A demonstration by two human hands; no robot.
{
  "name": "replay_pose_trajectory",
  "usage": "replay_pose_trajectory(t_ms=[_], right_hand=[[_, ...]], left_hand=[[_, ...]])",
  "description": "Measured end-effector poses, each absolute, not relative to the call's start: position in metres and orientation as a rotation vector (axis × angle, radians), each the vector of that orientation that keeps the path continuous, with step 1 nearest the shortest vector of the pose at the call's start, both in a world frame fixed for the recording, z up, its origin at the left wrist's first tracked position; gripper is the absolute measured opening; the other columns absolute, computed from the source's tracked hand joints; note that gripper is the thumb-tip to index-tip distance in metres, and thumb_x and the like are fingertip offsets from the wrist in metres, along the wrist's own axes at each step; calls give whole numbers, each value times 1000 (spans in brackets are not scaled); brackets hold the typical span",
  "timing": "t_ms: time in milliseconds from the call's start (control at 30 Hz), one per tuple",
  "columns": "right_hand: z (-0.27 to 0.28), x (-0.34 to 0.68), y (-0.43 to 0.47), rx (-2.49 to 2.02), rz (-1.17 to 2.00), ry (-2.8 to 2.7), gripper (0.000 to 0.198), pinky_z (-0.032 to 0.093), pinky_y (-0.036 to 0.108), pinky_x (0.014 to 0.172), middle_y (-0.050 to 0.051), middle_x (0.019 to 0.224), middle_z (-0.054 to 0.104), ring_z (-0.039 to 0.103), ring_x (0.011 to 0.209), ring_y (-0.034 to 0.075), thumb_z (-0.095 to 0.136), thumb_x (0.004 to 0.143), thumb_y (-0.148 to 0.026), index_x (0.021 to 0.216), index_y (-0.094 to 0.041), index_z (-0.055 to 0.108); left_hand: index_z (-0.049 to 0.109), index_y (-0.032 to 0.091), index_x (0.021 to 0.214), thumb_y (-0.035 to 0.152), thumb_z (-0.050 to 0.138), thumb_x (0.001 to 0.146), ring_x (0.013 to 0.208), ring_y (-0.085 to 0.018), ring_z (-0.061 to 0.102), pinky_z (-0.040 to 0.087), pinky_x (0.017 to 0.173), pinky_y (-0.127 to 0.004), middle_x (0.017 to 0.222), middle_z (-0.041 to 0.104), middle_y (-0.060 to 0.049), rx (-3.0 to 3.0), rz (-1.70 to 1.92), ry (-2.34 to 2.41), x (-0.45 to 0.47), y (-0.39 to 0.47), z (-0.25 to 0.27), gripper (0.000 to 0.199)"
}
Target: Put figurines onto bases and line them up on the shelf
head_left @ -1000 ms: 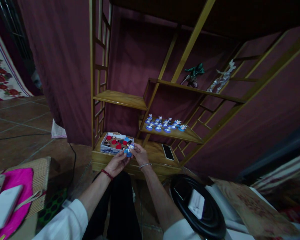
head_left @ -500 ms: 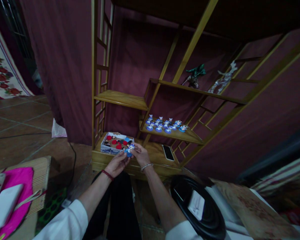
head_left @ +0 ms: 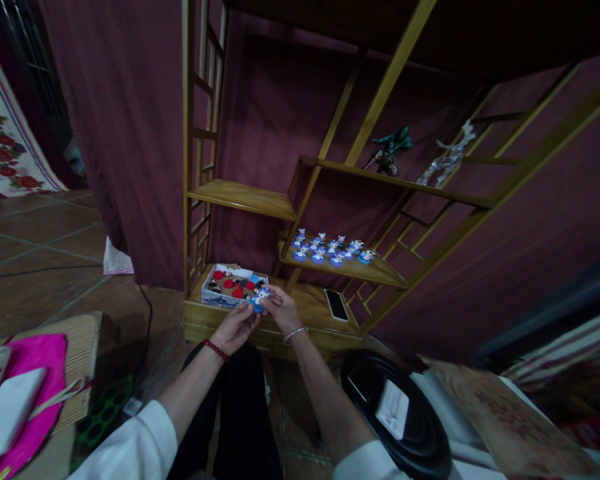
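Observation:
Between my two hands is a small blue and white figurine (head_left: 260, 299) on a round blue base. My left hand (head_left: 236, 327) grips it from the left, near the base, and my right hand (head_left: 281, 308) pinches it from the right. Just behind them, an open cardboard box (head_left: 220, 299) holds several figurines with red bases, plus a blue piece. On the middle shelf (head_left: 380, 272), farther up and right, several similar purple-blue figurines (head_left: 319, 255) stand upright in rows.
A phone (head_left: 336, 305) lies on the lowest shelf, right of my hands. Higher up stand a dark green statuette (head_left: 391, 150) and a clear deer figure (head_left: 450, 157). A black round stool (head_left: 420, 413) is at my right; a pink cloth (head_left: 47, 353) and white device (head_left: 13, 410) lie at left.
Almost nothing differs. Both hands keep the figurine in nearly the same place, with only a very slight shift of the right wrist.

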State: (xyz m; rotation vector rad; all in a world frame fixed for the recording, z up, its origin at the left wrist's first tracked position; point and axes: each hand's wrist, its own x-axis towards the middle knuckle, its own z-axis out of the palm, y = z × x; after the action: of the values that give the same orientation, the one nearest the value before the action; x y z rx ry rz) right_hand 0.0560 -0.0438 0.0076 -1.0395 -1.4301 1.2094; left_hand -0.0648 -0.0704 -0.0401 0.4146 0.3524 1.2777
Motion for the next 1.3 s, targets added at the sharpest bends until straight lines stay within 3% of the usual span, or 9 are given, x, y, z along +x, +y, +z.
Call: replay_pose_trajectory(t_ms=[567,1300], right_hand=[[15,59,-42,-992,1180,-1628,33,46,20,47,1,82,60,55,63,11,60,61,-23,93,-19,51],[24,68,-39,-920,1093,-1899,26,46,22,60,-1,80,58,56,70,11,57,67,-25,93,-21,54]], left_hand=[[61,9,83,10,59,71,76,-12,60,49,67,-18,82,63,-6,387,1289,357,-62,-72,-36,12],[61,9,83,9,57,72,77,-13,61,50,65,-17,82,63,-7,337,1305,386,-60,-77,-34,11]])
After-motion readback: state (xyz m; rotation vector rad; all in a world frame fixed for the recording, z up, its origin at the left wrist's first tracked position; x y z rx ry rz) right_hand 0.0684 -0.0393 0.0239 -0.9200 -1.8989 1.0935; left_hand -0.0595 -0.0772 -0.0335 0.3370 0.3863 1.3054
